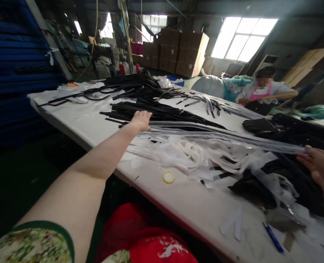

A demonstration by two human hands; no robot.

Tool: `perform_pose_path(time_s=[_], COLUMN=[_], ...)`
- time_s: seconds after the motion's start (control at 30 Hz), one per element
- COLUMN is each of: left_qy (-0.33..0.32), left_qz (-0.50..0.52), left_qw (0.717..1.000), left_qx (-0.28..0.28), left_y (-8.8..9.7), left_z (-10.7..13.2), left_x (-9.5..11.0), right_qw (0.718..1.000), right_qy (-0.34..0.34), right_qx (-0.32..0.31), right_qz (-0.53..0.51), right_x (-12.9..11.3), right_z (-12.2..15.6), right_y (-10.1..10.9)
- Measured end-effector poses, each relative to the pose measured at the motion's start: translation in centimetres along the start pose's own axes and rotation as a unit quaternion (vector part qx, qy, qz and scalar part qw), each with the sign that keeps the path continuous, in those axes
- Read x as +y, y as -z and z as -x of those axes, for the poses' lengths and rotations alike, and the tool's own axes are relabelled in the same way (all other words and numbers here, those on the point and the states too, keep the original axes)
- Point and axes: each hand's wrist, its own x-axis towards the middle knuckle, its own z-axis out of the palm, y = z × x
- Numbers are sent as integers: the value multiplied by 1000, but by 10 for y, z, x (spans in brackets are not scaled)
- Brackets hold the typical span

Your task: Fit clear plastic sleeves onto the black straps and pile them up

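A long clear plastic strip (233, 138) runs across the table between my two hands. My right hand (319, 164), at the right edge, pinches its right end between thumb and fingers. Far out to the left, my left hand (142, 121) is closed over the strip's other end, its fingertips partly hidden. Right beside the left hand lies a bundle of black strips (167, 112). Below the clear strip are coiled white bands (191, 153) and a loose heap of pale ribbons (227, 155).
A yellow tape ring (168, 177) and a blue pen (273, 237) lie on the white table (156, 190). Black fabric (296, 128) is heaped at the right. Across the table sits a person in a pink apron (260, 94). Blue stacked material (11, 73) stands left; cartons (175, 51) stand behind.
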Motion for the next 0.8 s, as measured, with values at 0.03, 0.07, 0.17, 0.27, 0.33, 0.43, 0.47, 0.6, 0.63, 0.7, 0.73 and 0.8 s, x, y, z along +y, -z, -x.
perform_pose_path(time_s=[0.03, 0.07, 0.17, 0.27, 0.33, 0.43, 0.47, 0.6, 0.63, 0.7, 0.73, 0.8], left_qy=[-27, -51, -82, -75, -90, -147, -166, -213, -218, -216, -212, -205], left_qz=[1, 4, 22, 37, 53, 87, 96, 85, 72, 46, 38, 33], left_qw=[1000, 999, 996, 996, 994, 984, 980, 971, 971, 973, 975, 976], left_qx=[-7, -15, -29, -13, -14, -46, -57, -62, -61, -61, -62, -59], left_y=[-19, -37, -75, -91, -99, -113, -118, -139, -143, -151, -153, -157], left_z=[8, 20, 67, 110, 131, 155, 161, 180, 184, 190, 193, 198], left_x=[6, 9, 2, -4, 3, 30, 41, 76, 81, 87, 88, 89], right_qw=[999, 991, 944, 919, 922, 928, 925, 903, 898, 890, 888, 885], right_qy=[2, 21, 62, 37, -2, -34, -35, -22, -18, -12, -9, -14], right_qx=[-45, -115, -217, -278, -287, -289, -302, -371, -384, -403, -407, -410], right_qz=[15, 65, 240, 276, 259, 232, 227, 217, 214, 212, 214, 220], right_x=[15, 30, 74, 116, 139, 157, 159, 158, 157, 157, 157, 161], right_z=[34, 70, 166, 225, 247, 272, 279, 306, 311, 317, 318, 316], right_y=[-1, 1, 20, 38, 42, 33, 27, 2, -1, -5, -5, -4])
